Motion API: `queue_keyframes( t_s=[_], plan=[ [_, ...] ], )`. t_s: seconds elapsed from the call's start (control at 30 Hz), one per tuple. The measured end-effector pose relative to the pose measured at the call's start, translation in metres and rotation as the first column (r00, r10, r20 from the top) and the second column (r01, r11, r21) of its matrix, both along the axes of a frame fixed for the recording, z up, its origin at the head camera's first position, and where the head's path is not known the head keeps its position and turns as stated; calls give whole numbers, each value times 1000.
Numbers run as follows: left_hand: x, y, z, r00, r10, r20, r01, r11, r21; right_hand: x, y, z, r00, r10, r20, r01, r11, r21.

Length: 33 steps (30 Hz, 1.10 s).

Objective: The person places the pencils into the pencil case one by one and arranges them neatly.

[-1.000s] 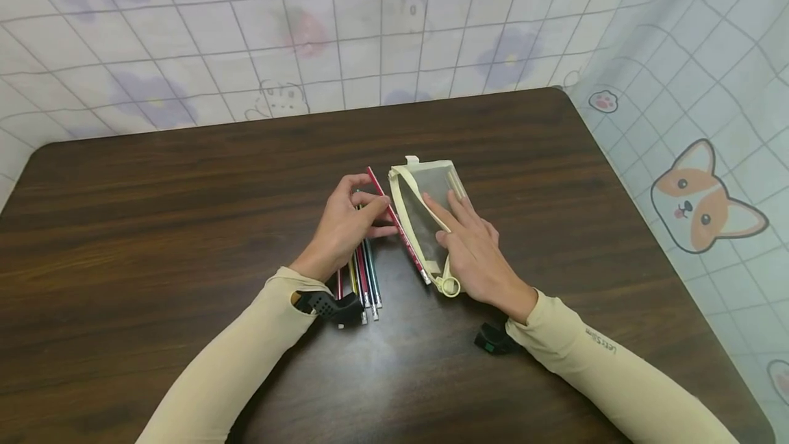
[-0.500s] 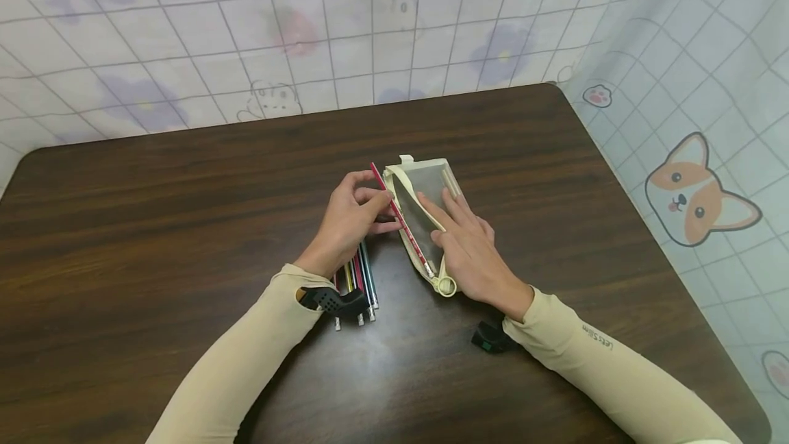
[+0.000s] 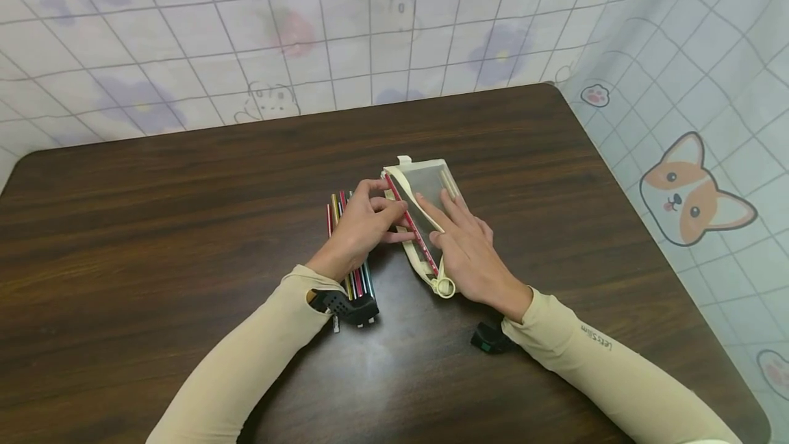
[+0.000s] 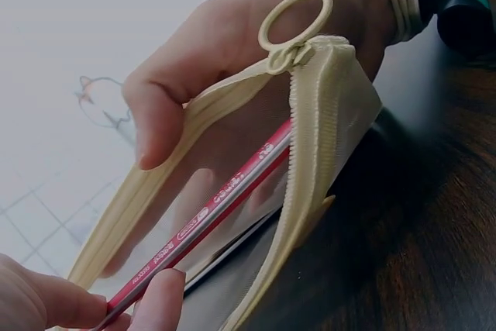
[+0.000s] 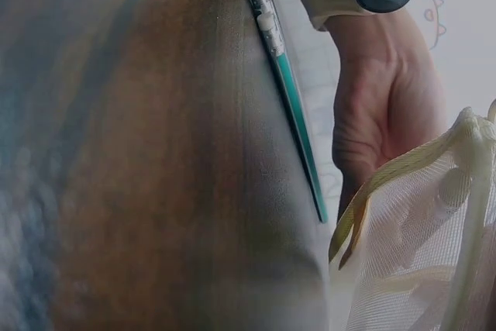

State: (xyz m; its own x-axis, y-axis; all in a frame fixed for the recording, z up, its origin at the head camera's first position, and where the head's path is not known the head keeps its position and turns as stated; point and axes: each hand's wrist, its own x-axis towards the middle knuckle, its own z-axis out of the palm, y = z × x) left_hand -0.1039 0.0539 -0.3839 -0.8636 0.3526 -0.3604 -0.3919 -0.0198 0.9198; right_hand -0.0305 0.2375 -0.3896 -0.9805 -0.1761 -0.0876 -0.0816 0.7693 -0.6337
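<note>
A pale-yellow mesh pencil case (image 3: 424, 174) lies at the middle of the table, its zip parted along the left side. My left hand (image 3: 360, 228) pinches a red pencil (image 4: 225, 201) between thumb and fingers. The pencil slants into the mouth of the case, its near end hidden behind the zip edge. My right hand (image 3: 471, 252) lies over the case and holds the zip edge, thumb at the mouth and other fingers behind the mesh. Beneath my left wrist are several loose pencils (image 3: 335, 212), partly covered.
The dark wooden table (image 3: 185, 225) meets a patterned cloth (image 3: 345, 40) at its far edge. In the right wrist view, a teal pencil (image 5: 298, 125) lies beside the case. A black wrist device (image 3: 491, 338) sits by my right sleeve.
My left hand has moved the red pencil rightward and down, from beside the pencil case into its mouth. The right hand stays on the case. More of the loose pencils' far ends now show.
</note>
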Motion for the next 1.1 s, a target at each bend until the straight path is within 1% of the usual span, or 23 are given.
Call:
queue_keyframes(
  t_s=[0.27,0.53,0.7,0.8,0.93,1.1],
  plan=[
    [3,3,2,999,-45,9,45,999,-17,0,-1,1,1000,0,3,0,1000,-3],
    [3,2,5,999,-39,17,39,999,-16,0,-1,1,1000,8,0,-8,1000,-2],
    [5,-1,7,999,-44,0,44,999,-27,-1,0,1,1000,12,2,-12,1000,0],
    [6,-9,10,999,-42,-32,41,998,-41,-3,0,3,1000,7,-1,-7,1000,24],
    [6,-25,16,996,-40,-83,34,997,-73,-5,1,6,1000,-3,-9,4,999,53],
    [4,-45,21,994,-11,-106,2,996,-89,-4,2,7,1000,-13,-27,14,1000,16]
  ],
)
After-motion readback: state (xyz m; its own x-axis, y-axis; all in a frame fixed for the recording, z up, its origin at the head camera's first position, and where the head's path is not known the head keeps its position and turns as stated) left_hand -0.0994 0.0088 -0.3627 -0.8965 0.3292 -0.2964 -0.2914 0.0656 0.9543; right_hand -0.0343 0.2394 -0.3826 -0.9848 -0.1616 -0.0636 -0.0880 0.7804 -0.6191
